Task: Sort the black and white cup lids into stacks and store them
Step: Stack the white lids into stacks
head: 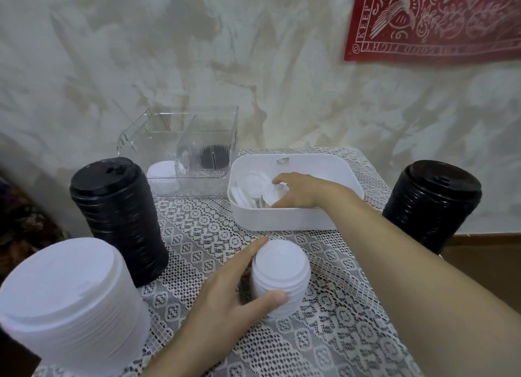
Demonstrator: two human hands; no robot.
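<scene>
Wrapping the left hand (225, 295) round the short white stack (282, 275), right hand (301, 192) pinching a loose lid (271, 194) in the far-edge bin (282, 221), so seat it squarely!

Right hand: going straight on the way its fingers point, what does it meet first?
The loose white lids in the white bin; the right hand seems to be at them, though contact is unclear.

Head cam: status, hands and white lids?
Left hand grips short stack of white plastic cup lids. Right hand pinches loose white plastic lid inside white rectangular plastic bin. Nothing between bin and stack.
</scene>
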